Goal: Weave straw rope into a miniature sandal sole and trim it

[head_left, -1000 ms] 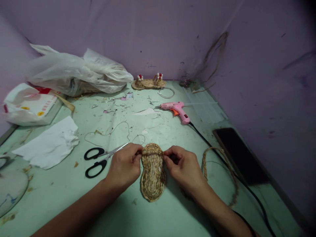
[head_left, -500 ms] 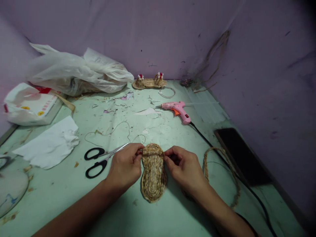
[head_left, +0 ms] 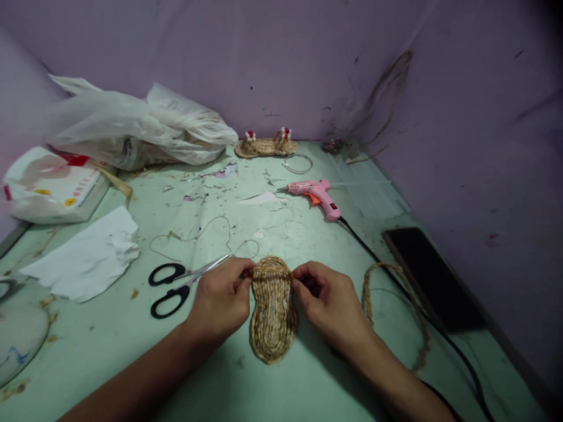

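Observation:
A woven straw sole [head_left: 273, 316], shaped like a small slipper, lies between my hands near the front of the green table, its rounded top pointing away from me. A braided band [head_left: 271, 274] crosses its upper part. My left hand [head_left: 224, 293] pinches the left end of that band between thumb and forefinger. At the right edge, the fingertips of my right hand [head_left: 328, 296] are closed on the band's other end. Black-handled scissors [head_left: 182, 286] lie just left of my left hand, their blade tips close to its knuckles.
A pink glue gun [head_left: 314, 193] with a black cord lies beyond my hands. On the right are a dark phone [head_left: 433, 278] and a rope loop [head_left: 367, 293]. Torn paper [head_left: 92, 255], a box [head_left: 79, 190] and plastic bags [head_left: 149, 126] sit left; beaded straw slippers [head_left: 266, 147] stand at the back.
The view has shifted very slightly. Both hands keep their pinch at the sides of the straw sole, which has barely moved.

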{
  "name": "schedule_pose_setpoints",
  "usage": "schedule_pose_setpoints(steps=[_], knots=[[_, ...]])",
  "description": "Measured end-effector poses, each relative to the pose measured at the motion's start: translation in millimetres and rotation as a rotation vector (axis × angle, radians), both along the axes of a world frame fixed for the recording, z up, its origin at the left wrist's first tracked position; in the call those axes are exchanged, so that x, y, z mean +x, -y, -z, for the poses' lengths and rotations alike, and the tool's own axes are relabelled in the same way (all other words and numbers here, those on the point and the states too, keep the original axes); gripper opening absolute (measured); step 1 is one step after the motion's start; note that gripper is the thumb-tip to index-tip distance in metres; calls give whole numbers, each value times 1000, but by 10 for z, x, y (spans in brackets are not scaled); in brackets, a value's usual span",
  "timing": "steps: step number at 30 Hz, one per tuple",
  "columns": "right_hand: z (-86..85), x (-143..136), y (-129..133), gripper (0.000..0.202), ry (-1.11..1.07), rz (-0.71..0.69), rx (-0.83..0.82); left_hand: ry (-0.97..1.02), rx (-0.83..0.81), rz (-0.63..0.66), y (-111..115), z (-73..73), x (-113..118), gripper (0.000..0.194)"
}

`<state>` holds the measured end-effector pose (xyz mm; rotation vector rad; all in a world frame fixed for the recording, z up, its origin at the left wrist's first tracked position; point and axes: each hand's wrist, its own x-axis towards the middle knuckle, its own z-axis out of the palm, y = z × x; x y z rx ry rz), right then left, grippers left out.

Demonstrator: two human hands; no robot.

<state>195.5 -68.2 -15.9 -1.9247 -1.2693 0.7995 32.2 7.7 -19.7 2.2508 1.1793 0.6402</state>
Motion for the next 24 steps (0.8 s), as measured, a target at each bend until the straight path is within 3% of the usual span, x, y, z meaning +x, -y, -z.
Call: schedule_pose_setpoints(steps=[24], knots=[[16, 23, 9, 12, 135, -52, 54, -66, 101, 59, 38, -2, -23, 17]])
